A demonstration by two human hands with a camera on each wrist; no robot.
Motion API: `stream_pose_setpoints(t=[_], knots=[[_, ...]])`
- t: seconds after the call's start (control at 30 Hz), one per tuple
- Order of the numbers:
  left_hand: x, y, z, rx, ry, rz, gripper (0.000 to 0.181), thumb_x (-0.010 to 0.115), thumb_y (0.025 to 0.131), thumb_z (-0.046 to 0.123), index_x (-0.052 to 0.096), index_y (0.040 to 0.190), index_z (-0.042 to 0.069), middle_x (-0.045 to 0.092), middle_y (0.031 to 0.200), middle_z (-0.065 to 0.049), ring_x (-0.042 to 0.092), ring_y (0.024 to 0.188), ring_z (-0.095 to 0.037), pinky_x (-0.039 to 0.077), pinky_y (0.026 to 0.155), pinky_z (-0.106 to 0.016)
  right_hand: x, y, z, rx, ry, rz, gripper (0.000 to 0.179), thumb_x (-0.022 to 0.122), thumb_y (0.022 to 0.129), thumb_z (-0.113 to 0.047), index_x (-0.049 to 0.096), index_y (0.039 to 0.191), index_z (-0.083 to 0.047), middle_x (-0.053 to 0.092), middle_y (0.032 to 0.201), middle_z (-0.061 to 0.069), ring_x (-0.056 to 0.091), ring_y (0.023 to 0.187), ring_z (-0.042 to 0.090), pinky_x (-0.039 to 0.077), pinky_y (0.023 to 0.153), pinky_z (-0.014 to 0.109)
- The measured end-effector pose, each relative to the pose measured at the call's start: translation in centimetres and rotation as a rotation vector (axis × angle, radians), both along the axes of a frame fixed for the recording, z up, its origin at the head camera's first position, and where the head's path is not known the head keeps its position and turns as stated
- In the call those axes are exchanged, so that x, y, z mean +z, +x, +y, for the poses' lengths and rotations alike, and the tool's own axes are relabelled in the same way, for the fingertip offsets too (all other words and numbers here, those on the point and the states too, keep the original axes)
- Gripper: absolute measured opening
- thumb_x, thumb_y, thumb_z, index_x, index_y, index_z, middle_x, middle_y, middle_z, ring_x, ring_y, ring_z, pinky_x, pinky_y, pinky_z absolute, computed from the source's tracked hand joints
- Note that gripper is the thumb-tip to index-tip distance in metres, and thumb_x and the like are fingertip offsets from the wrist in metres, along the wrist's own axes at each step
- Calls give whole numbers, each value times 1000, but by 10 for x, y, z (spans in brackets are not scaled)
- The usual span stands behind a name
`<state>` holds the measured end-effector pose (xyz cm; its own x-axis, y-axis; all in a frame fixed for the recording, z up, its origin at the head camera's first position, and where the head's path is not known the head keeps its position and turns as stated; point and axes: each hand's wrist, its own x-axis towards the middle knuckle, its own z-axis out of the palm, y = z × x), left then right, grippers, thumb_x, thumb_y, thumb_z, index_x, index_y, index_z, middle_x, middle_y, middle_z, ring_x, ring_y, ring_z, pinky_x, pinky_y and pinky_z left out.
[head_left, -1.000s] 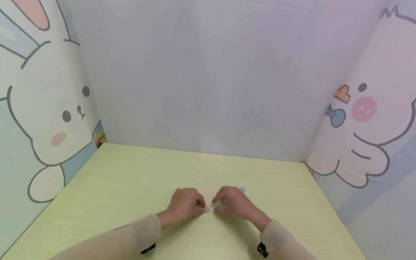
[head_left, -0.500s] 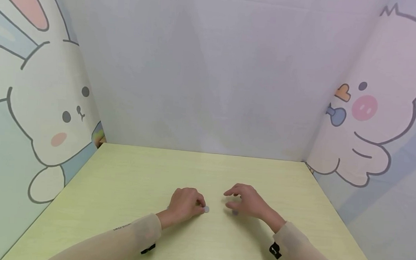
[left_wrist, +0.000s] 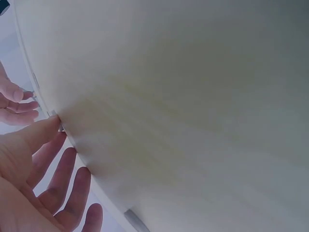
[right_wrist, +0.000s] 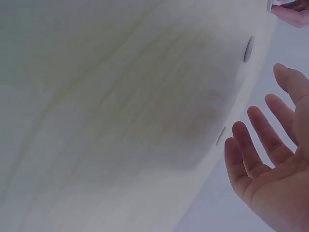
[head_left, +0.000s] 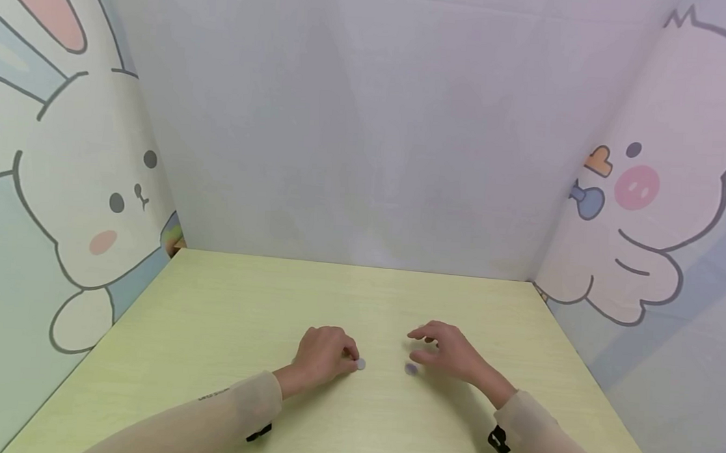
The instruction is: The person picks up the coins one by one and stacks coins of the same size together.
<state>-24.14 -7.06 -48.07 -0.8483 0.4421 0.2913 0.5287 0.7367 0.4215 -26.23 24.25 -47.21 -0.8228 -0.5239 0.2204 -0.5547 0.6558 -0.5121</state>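
Note:
In the head view my left hand rests low over the table, its thumb and index finger pinching the edge of a small grey coin-like disc. The left wrist view has this disc at the thumb tip. To the right my right hand hovers with loosely bent, spread fingers and holds nothing. Just below its thumb lies a second disc. The right wrist view shows two discs on the table, a wider one and a thin-looking one, both apart from the fingers.
A pale yellow table spreads under both hands. Another disc lies near the left hand's little finger. Behind stands a plain pale backdrop, with printed cartoon sheets on both sides.
My right hand has moved right, away from the left hand, uncovering the disc that now shows below its thumb. It now mostly covers the farther disc. The left hand stays put.

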Motion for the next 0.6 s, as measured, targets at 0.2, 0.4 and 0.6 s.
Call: stream_pose_setpoints(t=[0.2,0.4,0.6], knots=[[1,0,0,-2,2,1,11,91,85,32,85,82,24,73,80,14,61,75,-4,47,72,-33,-3,2,7,7,8,-19,38,83,95,-28,75,126,-6,73,122,6,70,109,33,56,94,54],[3,0,1,-1,-7,-6,12,90,87,34,85,83,24,74,81,13,63,77,-5,47,72,-33,-7,4,12,-9,15,-10,39,85,93,-29,76,124,-7,72,116,6,65,100,26,55,89,45],[5,2,1,-5,-2,-20,12,90,87,34,85,83,24,73,81,13,62,76,-5,47,72,-33,-10,7,15,-24,50,-7,39,86,91,-32,77,123,-12,72,120,-1,65,107,24,53,92,40]])
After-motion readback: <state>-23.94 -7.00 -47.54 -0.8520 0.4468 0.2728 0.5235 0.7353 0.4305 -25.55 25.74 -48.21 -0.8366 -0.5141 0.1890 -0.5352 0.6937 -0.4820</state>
